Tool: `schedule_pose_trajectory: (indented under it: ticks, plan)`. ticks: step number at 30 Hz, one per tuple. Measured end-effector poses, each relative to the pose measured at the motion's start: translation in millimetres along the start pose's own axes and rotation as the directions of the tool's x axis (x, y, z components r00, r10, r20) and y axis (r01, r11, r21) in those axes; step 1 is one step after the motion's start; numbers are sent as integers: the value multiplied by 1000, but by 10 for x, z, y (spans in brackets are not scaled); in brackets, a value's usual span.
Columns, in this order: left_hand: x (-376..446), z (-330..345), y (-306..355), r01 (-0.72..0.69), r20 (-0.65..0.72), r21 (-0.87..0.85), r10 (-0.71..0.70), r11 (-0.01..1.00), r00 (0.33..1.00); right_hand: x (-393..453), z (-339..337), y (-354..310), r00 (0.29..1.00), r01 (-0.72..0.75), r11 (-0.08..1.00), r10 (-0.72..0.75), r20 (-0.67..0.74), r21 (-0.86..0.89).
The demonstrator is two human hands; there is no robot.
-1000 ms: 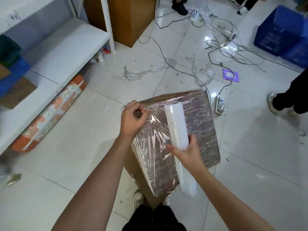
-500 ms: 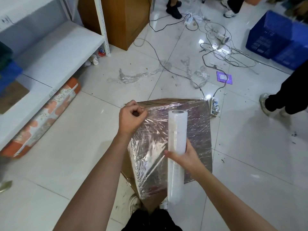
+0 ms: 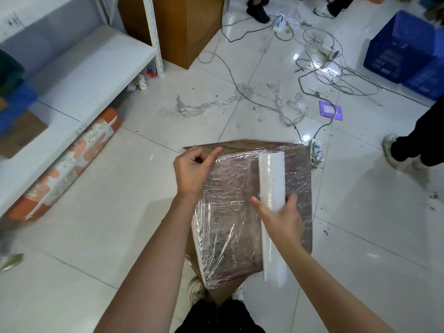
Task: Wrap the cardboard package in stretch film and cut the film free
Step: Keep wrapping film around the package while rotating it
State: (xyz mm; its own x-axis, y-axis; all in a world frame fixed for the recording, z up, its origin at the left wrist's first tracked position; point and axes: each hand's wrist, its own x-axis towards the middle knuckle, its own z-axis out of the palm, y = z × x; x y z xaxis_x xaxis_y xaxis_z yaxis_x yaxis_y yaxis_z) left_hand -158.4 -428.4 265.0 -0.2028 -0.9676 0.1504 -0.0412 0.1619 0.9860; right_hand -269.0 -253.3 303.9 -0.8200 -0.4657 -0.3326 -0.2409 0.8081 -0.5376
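The cardboard package (image 3: 230, 200) stands tilted on the tiled floor in front of my feet, its top face covered in shiny, wrinkled stretch film. My left hand (image 3: 194, 171) grips the package's far left corner, fingers curled over the edge and thumb pointing right. A white film roll (image 3: 272, 188) lies lengthwise over the right part of the package. My right hand (image 3: 281, 217) holds the roll around its middle, thumb on the left side and fingers wrapped on the right. Film runs from the roll onto the package.
Crumpled film scraps (image 3: 204, 105) and tangled cables (image 3: 336, 75) lie on the floor beyond the package. A power strip (image 3: 315, 152) sits by its far right corner. White shelving (image 3: 72, 75) stands left, blue crates (image 3: 408, 49) far right, a person's leg (image 3: 415, 140) at right.
The package has turned so its far edge lies more level. The roll has swung from slanted to nearly straight and shifted right. My left hand stays on the corner.
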Motion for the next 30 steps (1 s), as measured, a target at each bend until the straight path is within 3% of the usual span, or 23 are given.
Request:
schedule_pose_trajectory:
  ticks: [6, 13, 17, 21, 23, 26, 30]
  plan:
    - [-5, 24, 30, 8, -67, 101, -1, 995, 998, 47, 15, -18, 1000, 9, 994, -9, -2, -106]
    - [-61, 24, 34, -131, -36, 213, 142, 968, 989, 43, 84, -1, 998, -14, 986, 4, -64, -167]
    - [-143, 9, 151, -135, -52, 233, 151, 963, 987, 28, 62, 32, 998, -12, 986, 2, -62, -166]
    - [-156, 17, 275, 64, -62, 115, -57, 991, 996, 29, 35, 42, 999, 14, 988, -20, -36, -154]
    - [-110, 12, 244, 11, -39, 248, -1, 969, 999, 41, 31, 34, 999, 24, 989, -27, -19, -146]
    - [-27, 21, 183, -163, 19, 515, 179, 842, 984, 77, 26, -2, 1000, 25, 991, -26, -11, -131]
    - [88, 87, 194, -168, 61, 700, 176, 694, 983, 149, 21, -56, 999, 32, 989, -32, 2, -146]
